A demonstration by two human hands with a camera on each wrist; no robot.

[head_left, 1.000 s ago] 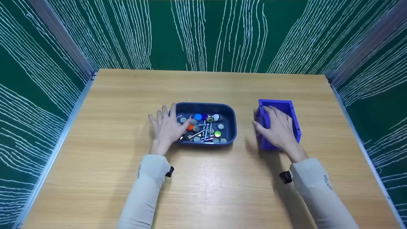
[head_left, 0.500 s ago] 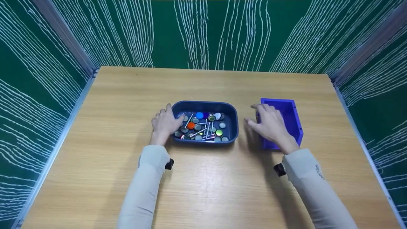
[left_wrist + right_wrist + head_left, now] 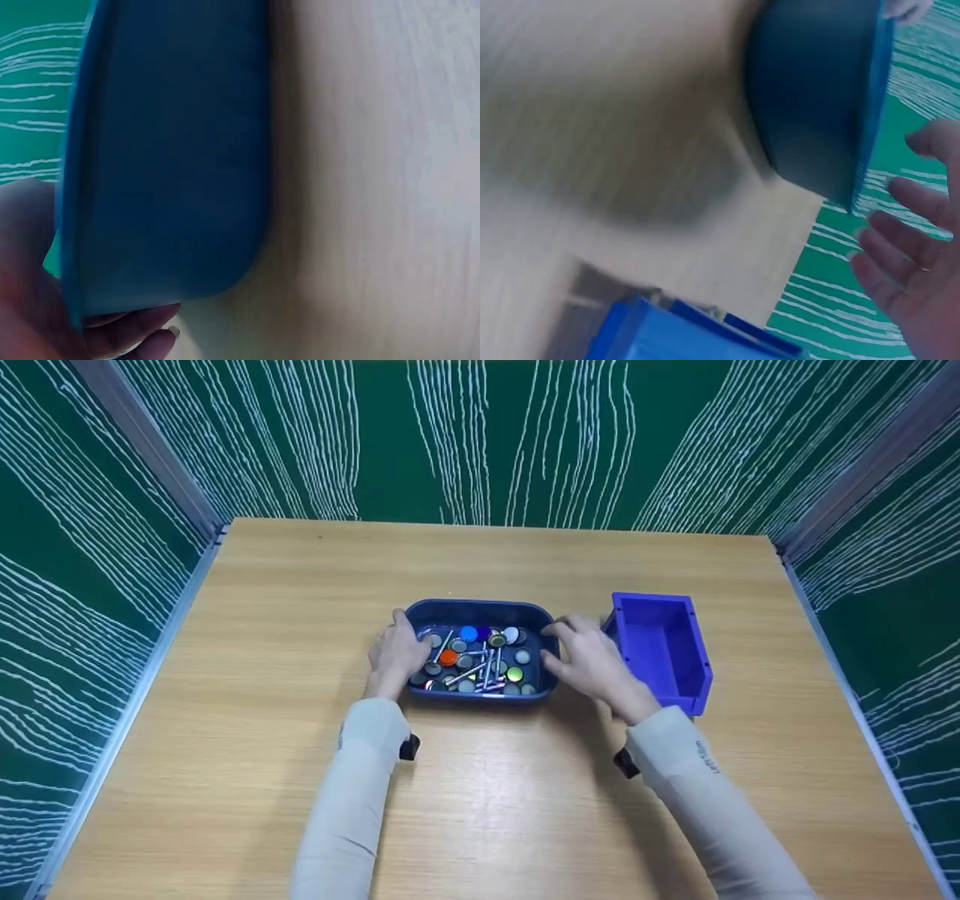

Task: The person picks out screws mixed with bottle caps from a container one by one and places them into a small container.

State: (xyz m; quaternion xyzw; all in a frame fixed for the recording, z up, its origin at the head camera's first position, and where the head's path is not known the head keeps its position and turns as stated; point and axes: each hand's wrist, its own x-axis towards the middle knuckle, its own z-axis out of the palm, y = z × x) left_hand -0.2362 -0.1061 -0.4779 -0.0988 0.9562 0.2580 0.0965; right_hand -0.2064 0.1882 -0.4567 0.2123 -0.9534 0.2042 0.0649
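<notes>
A dark blue tray [image 3: 480,612] sits mid-table in the head view, holding several bottle caps [image 3: 448,658] in mixed colours and several slim silvery rods like nails [image 3: 465,674]. My left hand [image 3: 396,658] grips the tray's left end, thumb over the rim and fingers along the outer wall; the left wrist view has those fingers [image 3: 131,330] against the tray's side. At the right end, my right hand [image 3: 592,661] has its fingertips right at the rim. In the right wrist view its fingers [image 3: 907,238] are spread, with nothing between them.
A purple-blue open bin [image 3: 694,656] stands on the wooden table [image 3: 480,795] just right of my right hand, with nothing visible inside. Green walls [image 3: 495,442] with white wavy lines enclose the back and both sides of the table.
My right hand has moved left from the purple-blue bin to the tray's right end. My left hand's fingers, spread before, have closed around the tray's left end.
</notes>
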